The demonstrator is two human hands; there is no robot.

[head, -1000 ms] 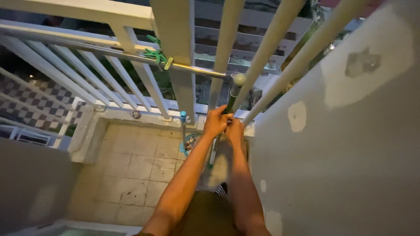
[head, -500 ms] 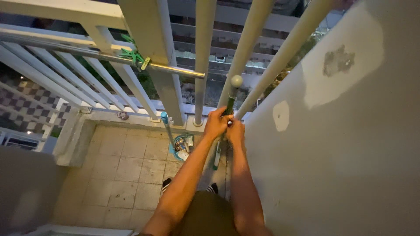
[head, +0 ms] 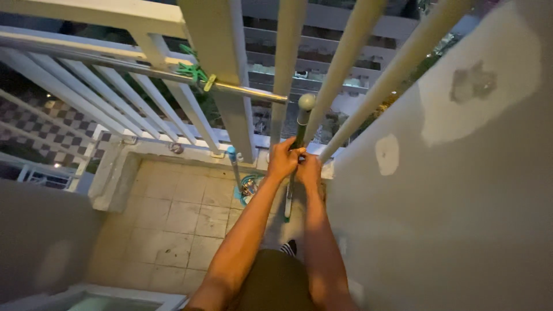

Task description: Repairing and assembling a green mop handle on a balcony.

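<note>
While two hands (head: 296, 161) clench one green pole (head: 300, 124), one blue-capped stick (head: 234, 164) stands nearby.

Dark green pole (head: 300, 129) is showing a pale, greyish-white ball cap at its top and a white lower length near the floor; white-painted railing bars (head: 173, 95) are running beside a silver metal rod (head: 247, 92) carrying bright green pegs (head: 192, 70) and one yellow peg; floor tiles (head: 173, 224) are showing beige with grubby darker marks; side wall (head: 461, 190) is reading grey with lighter patched blotches; ground far below is showing a dark-and-white chequered pattern
</note>
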